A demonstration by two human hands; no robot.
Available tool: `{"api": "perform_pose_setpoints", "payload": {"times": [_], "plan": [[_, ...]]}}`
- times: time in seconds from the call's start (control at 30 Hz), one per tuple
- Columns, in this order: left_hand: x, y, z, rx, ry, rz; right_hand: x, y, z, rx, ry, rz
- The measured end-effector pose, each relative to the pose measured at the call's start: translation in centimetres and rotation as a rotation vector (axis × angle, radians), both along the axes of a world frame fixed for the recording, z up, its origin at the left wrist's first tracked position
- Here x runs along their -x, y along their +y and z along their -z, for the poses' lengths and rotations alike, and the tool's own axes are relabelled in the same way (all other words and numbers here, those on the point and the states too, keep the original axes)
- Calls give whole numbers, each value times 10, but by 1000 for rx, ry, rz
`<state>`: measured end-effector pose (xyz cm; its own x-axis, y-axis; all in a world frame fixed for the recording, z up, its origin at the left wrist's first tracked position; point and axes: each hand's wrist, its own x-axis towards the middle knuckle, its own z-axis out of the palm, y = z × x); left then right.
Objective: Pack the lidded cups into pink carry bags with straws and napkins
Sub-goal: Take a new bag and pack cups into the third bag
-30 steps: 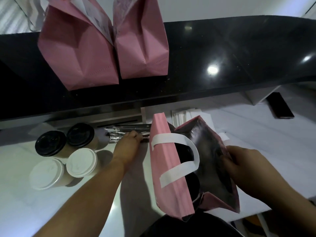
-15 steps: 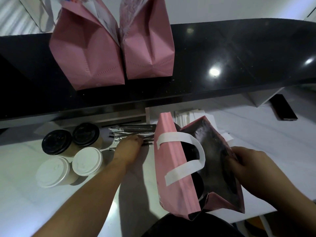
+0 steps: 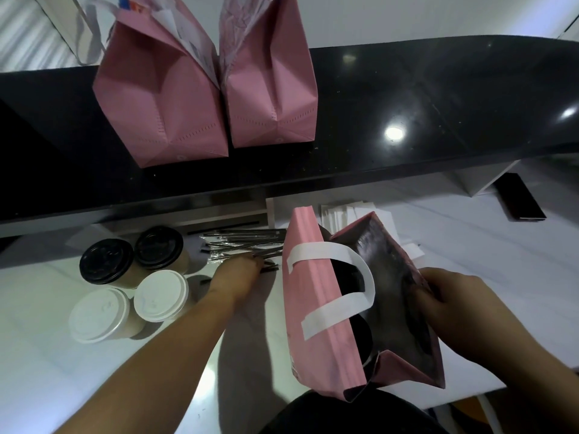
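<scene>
An open pink carry bag (image 3: pixel 308 308) with white handles stands on the white counter, dark-lidded cups (image 3: pixel 360 339) showing inside it. My right hand (image 3: pixel 445 302) grips the bag's right wall and holds it open. My left hand (image 3: pixel 238 274) reaches left of the bag, its fingers curled down onto a pile of wrapped straws (image 3: pixel 241 242). Two black-lidded cups (image 3: pixel 106 261) and two white-lidded cups (image 3: pixel 98 314) stand together at the left. White napkins (image 3: pixel 341 211) lie behind the bag, partly hidden.
Two more pink bags (image 3: pixel 163 98) stand side by side on the raised black counter (image 3: pixel 438 104) at the back. A dark phone (image 3: pixel 520 197) lies at the far right on the white counter (image 3: pixel 501 261).
Both hands stay almost where they were: the left on the straws, the right on the bag. Only the camera view has shifted a little.
</scene>
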<state>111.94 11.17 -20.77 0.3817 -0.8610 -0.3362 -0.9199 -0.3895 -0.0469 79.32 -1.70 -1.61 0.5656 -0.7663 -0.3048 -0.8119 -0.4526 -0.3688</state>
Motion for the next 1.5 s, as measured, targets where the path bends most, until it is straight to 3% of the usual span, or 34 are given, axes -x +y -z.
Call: {"api": "perform_pose_setpoints", "payload": {"times": [0.2, 0.33, 0.47, 0.6, 0.7, 0.83, 0.97, 1.07, 1.2, 1.5], "plan": [[6, -6, -3, -77, -60, 64, 0, -1, 0, 9, 0, -2], [5, -4, -3, -112, 15, 94, 1, -2, 1, -2, -8, -5], [6, 2, -19, 1, 152, -60, 1, -4, 2, -6, 20, -34], [7, 18, -56, 352, 253, -334, 0, -7, 5, -16, 16, -61], [15, 37, -93, 694, 445, -545, -1, -8, 4, -42, 12, -73], [53, 53, -165, 1127, 675, -612, 0, -7, 1, -67, -8, -96], [101, 45, -233, 1391, 756, -448, 2, -8, -2, -59, -37, -104], [139, 18, -249, 1287, 911, -355, 3, -10, -4, -48, -50, -124], [173, -24, -226, 1021, 899, -404, 6, -14, -3, -44, -85, -145], [199, -68, -179, 436, 572, -487, 11, -19, -3, -44, -117, -147]]}}
